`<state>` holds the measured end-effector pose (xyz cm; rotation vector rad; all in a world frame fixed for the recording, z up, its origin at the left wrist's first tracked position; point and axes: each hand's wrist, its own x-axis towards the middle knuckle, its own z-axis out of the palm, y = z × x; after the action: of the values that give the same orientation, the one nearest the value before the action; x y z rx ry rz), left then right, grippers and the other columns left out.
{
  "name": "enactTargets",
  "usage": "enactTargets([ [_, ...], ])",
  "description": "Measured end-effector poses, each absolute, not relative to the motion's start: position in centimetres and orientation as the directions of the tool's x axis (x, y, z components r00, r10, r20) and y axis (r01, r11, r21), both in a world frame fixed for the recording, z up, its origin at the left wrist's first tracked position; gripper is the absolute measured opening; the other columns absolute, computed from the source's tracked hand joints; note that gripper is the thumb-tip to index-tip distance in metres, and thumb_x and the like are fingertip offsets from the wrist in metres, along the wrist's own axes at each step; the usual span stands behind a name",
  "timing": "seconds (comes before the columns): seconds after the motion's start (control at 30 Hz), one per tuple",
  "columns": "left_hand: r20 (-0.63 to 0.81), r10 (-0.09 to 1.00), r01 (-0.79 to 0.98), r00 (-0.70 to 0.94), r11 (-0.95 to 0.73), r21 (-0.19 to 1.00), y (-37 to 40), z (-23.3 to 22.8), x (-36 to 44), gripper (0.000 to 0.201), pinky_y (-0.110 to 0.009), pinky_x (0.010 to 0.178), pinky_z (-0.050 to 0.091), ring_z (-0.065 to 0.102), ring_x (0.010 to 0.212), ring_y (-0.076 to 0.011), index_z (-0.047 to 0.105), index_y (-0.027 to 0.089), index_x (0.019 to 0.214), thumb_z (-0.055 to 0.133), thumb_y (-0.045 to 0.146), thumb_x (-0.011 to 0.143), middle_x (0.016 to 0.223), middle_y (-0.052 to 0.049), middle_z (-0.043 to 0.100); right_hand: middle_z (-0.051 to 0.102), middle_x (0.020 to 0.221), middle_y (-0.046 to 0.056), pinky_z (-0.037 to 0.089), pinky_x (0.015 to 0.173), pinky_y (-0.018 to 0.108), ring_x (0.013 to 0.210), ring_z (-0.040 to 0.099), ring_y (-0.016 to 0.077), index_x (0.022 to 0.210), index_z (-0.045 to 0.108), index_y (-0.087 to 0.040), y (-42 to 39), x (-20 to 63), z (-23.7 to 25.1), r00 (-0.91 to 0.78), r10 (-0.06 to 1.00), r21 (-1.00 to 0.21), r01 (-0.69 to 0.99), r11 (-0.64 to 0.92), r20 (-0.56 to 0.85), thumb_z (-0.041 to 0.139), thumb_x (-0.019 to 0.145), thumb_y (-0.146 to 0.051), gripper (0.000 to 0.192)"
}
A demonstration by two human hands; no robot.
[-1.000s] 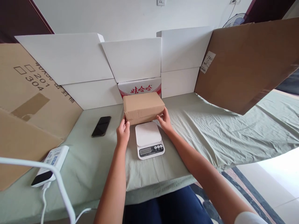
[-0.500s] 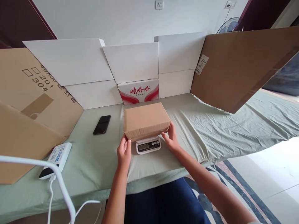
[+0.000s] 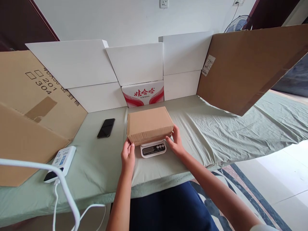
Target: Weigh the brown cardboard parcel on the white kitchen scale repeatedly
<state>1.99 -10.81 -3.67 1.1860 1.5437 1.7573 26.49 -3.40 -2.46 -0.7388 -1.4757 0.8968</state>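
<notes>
A closed brown cardboard box (image 3: 150,123) sits at the middle of the cloth-covered table, over a small white digital scale (image 3: 153,149). The scale's dark panel with its display and buttons sticks out at the front; its weighing plate is hidden under the box. My left hand (image 3: 128,154) grips the box's front left corner, thumb on the near face. Round the front right corner, my right hand (image 3: 176,141) has its fingers against the side and its thumb at the lower front edge. Whether the box rests fully on the scale, I cannot tell.
A black phone (image 3: 106,128) lies to the left. Nearer me is a white power bank (image 3: 61,163) with a cable, beside a curved white tube (image 3: 64,184). White boxes (image 3: 141,64) stand along the back, with large cardboard panels (image 3: 243,70) at both sides.
The box has shifted slightly left and a little lower over the scale, with both hands still holding it. The camera view has moved slightly.
</notes>
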Motion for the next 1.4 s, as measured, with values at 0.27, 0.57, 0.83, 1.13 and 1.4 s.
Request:
enactTargets([
  [0.27, 0.237, 0.790, 0.054, -0.566, -0.251, 0.967, -10.9, -3.4, 2.1, 0.061, -0.042, 0.118, 0.042, 0.052, 0.142, -0.0307, 0.058, 0.021, 0.144, 0.064, 0.052, 0.091, 0.149, -0.015, 0.058, 0.045, 0.152, 0.009, 0.044, 0.114, 0.050, 0.140, 0.046, 0.0284, 0.147, 0.039, -0.037, -3.3, 26.6, -2.2, -0.103, 0.863, -0.868, -0.083, 0.489, 0.495, 0.064, 0.094, -0.053, 0.062],
  [0.57, 0.230, 0.815, 0.073, -0.532, -0.226, 0.971, -10.5, -3.9, 2.0, 0.060, -0.044, 0.116, 0.044, 0.056, 0.138, -0.0319, 0.062, 0.018, 0.139, 0.066, 0.052, 0.090, 0.145, -0.017, 0.062, 0.048, 0.150, 0.010, 0.049, 0.108, 0.051, 0.138, 0.049, 0.0306, 0.147, 0.040, -0.035, -3.2, 26.4, -2.0, -0.123, 0.869, -0.877, -0.088, 0.471, 0.479, 0.064, 0.093, -0.053, 0.062],
  [0.83, 0.283, 0.764, 0.070, -0.580, -0.299, 0.952, -10.9, -3.3, 1.7, 0.056, -0.043, 0.120, 0.040, 0.051, 0.143, -0.0301, 0.061, 0.020, 0.142, 0.065, 0.043, 0.092, 0.152, -0.015, 0.056, 0.048, 0.152, 0.010, 0.033, 0.124, 0.058, 0.143, 0.046, 0.0321, 0.145, 0.045, -0.030, -3.1, 27.5, -2.0, 0.073, 0.867, -0.869, -0.014, 0.495, 0.492, 0.057, 0.095, -0.057, 0.057],
  [1.13, 0.269, 0.800, 0.120, -0.536, -0.243, 0.963, -10.8, -4.3, 1.4, 0.059, -0.046, 0.117, 0.043, 0.056, 0.138, -0.0327, 0.062, 0.018, 0.141, 0.066, 0.047, 0.090, 0.147, -0.016, 0.060, 0.045, 0.156, 0.010, 0.043, 0.116, 0.055, 0.141, 0.048, 0.0317, 0.155, 0.034, -0.033, -3.4, 27.0, -1.9, -0.104, 0.872, -0.878, -0.040, 0.477, 0.479, 0.056, 0.095, -0.060, 0.069],
  [1.4, 0.372, 0.781, 0.211, -0.501, -0.307, 0.928, -8.2, -2.0, 0.5, 0.061, -0.047, 0.112, 0.048, 0.063, 0.131, -0.0328, 0.061, 0.015, 0.140, 0.070, 0.048, 0.089, 0.139, -0.021, 0.065, 0.047, 0.156, 0.009, 0.046, 0.113, 0.050, 0.140, 0.048, 0.0314, 0.153, 0.036, -0.034, -1.5, 26.0, 1.3, -0.134, 0.847, -0.858, -0.091, 0.506, 0.514, 0.059, 0.094, -0.059, 0.068],
])
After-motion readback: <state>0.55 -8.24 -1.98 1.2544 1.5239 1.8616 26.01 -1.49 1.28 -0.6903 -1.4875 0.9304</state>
